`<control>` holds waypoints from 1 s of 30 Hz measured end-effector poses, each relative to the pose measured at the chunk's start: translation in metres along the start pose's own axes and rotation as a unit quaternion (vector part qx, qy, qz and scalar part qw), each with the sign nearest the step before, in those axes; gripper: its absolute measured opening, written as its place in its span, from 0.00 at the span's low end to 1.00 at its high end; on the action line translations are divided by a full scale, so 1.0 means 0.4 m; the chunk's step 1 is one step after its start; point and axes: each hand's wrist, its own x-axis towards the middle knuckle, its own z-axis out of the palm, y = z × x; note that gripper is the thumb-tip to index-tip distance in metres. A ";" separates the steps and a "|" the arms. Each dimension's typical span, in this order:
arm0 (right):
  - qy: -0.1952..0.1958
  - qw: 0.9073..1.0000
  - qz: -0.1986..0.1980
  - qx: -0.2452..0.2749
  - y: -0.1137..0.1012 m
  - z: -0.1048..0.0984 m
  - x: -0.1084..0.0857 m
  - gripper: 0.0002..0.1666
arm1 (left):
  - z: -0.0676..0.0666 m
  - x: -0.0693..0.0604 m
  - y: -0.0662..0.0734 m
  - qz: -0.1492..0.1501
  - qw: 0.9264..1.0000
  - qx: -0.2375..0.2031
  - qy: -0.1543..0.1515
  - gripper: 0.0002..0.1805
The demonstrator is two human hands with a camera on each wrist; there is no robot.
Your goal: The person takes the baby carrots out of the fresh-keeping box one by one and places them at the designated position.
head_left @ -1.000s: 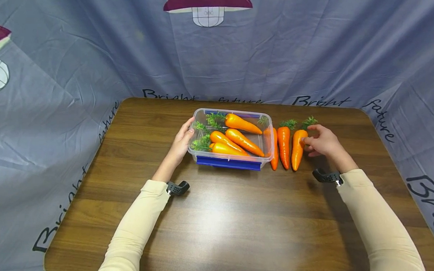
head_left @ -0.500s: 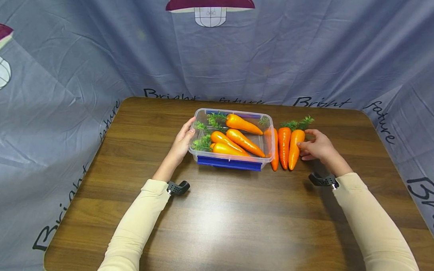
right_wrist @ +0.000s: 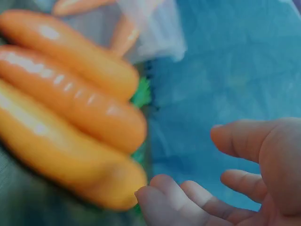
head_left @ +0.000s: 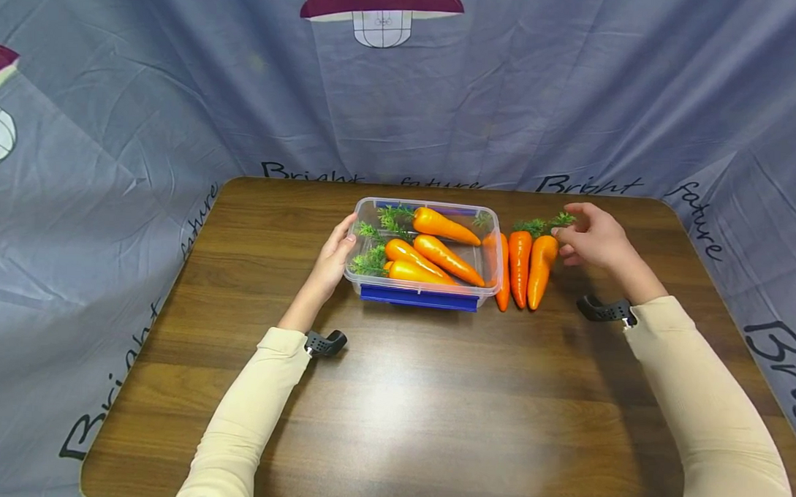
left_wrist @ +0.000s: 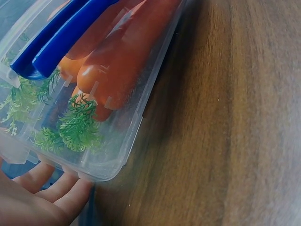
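Observation:
A clear plastic food container (head_left: 423, 287) with blue side clips (head_left: 419, 299) holds several orange toy carrots (head_left: 450, 260) with green tops. At its left end my left hand (head_left: 332, 259) touches the wall and rim; the left wrist view shows the fingers (left_wrist: 70, 190) against the end wall, their tips partly hidden. Three more carrots lie side by side against the container's right end: one partly behind the wall (head_left: 504, 281), a middle one (head_left: 519, 271) and an outer one (head_left: 540, 275). Beside the outer carrot's leafy top is my right hand (head_left: 592, 237), fingers spread and holding nothing.
Everything stands on a brown wooden table (head_left: 393, 394). A blue-grey cloth (head_left: 402, 117) with printed lettering hangs behind the table and along its sides. A black wrist camera mount (head_left: 326, 344) sits at the left wrist, and another mount (head_left: 605, 310) at the right.
The outer carrot has shifted left, close against the middle one. My right hand pushed leftward with it, then moved back up and right to its leafy top. My left hand stays put.

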 end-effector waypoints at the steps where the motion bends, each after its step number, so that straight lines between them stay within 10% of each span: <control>1: -0.004 1.000 -0.009 -0.005 -0.017 0.001 0.000 0.41 | -0.001 0.000 0.000 0.000 1.000 0.000 0.000 0.27; 17: -0.109 0.976 -0.139 -0.125 -0.236 0.146 0.020 0.34 | -0.002 0.004 -0.012 -0.008 1.000 -0.002 -0.003 0.27; 30: -0.298 0.924 -0.206 -0.125 -0.280 0.302 0.037 0.33 | -0.002 0.004 -0.012 -0.003 1.000 -0.005 -0.001 0.26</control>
